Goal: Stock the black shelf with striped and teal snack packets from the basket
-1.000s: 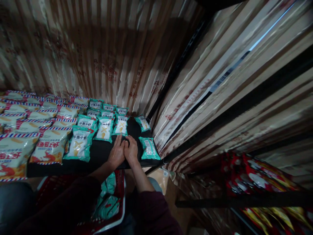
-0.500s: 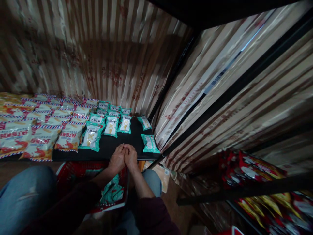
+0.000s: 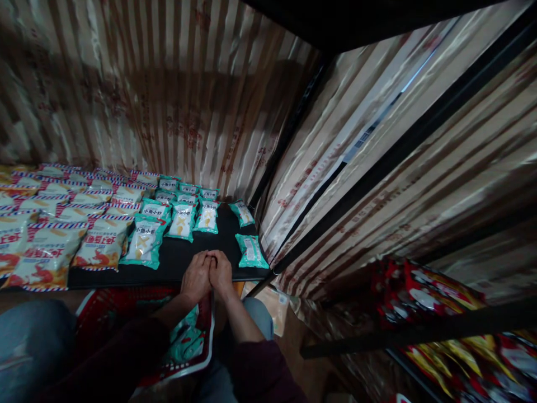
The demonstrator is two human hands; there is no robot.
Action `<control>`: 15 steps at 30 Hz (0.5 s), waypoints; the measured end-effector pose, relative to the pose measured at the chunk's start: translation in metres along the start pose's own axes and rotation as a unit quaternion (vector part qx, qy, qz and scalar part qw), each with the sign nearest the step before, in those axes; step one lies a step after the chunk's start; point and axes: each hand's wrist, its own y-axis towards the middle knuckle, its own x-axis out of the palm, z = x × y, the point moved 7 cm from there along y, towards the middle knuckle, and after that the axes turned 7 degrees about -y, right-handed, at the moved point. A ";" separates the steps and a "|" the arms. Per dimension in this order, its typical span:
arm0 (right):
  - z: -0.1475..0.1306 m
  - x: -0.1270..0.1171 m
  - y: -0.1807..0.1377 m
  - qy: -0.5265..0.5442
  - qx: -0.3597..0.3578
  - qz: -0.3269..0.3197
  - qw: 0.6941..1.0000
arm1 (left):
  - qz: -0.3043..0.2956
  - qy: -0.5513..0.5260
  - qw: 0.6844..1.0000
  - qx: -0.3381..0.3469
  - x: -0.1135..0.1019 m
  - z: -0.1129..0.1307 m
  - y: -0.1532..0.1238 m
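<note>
My left hand (image 3: 196, 278) and my right hand (image 3: 220, 273) meet at the front edge of a black shelf (image 3: 218, 243). Their fingers are curled and touch each other; no packet shows in or around them, and the palms are hidden. Left of my hands stand several teal-and-white snack bags (image 3: 144, 242), in short rows. On the right, two more teal bags lie apart: one shows its back (image 3: 251, 252), the other (image 3: 242, 213) is farther in. Below my forearms, a red basket (image 3: 210, 330) holds teal bags (image 3: 187, 341).
Larger snack bags (image 3: 47, 254) with striped edges fill the shelf's left side. Striped plastic sheeting (image 3: 176, 95) hangs behind. A black frame bar (image 3: 377, 162) slants across the right. Red and yellow packets (image 3: 436, 291) sit on a rack at lower right.
The view has shifted slightly, so the shelf and bags sit a little farther left and lower. My hands stay together at the shelf edge.
</note>
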 end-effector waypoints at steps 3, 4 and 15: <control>0.002 0.001 -0.001 0.013 0.008 0.001 1.000 | 0.000 -0.008 1.000 -0.001 0.000 -0.001 -0.001; 0.003 0.001 0.001 0.016 0.009 -0.011 1.000 | 0.002 -0.012 1.000 -0.004 0.000 -0.002 0.000; 0.005 -0.031 0.069 -0.018 -0.037 -0.041 0.998 | 0.056 -0.095 0.993 -0.052 0.023 -0.005 0.053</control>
